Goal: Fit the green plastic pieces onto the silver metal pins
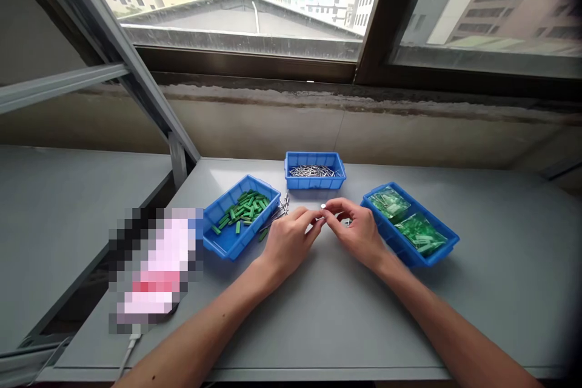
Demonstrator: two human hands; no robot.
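Note:
My left hand (290, 237) and my right hand (358, 231) meet fingertip to fingertip above the middle of the grey table (327, 315). Between them shows a small round white or silvery piece (323, 207); it sits at my right fingertips. Both hands are pinched closed, and what the left fingers hold is too small to name. Beside my left hand lie loose metal pins (282, 205) and a blue tray (231, 250) of green pieces (245, 209). Another small metal piece (347, 222) shows behind my right fingers.
A blue tray (313, 183) of metal pins stands at the back. At the right, a blue tray (448, 248) holds plastic bags (421, 233) with green contents. A blurred pink object (159, 267) with a white cable (130, 351) lies left. A metal frame (136, 73) rises at the left.

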